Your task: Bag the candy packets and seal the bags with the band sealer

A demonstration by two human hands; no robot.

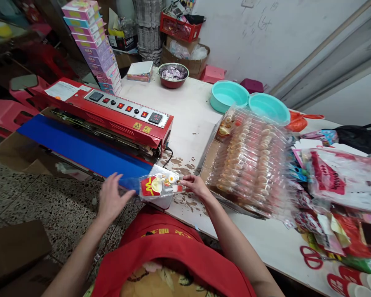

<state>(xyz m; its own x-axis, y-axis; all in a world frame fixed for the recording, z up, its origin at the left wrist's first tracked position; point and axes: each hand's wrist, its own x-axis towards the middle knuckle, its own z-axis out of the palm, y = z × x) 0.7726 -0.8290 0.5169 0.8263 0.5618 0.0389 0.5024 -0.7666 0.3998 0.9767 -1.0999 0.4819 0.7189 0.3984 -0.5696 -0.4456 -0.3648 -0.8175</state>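
A clear plastic packet (160, 185) lies across the metal end plate of a red sealing machine (120, 119), near the end of its blue belt (80, 140). Inside it show a red piece with a yellow zigzag, a cream-coloured piece and a small fried-egg shape. My right hand (198, 186) pinches the packet's right end between thumb and fingers. At the loose left end is my left hand (113, 197), thumb and fingers apart around the clear film; whether it presses on the film I cannot tell.
Right of the machine, a cardboard box (210, 161) holds a row of similar filled packets (250, 152). Two turquoise basins (228, 97) and a metal bowl (173, 74) stand behind. Stacked boxes (92, 49) rise at back left. Red-handled scissors (311, 258) lie at right.
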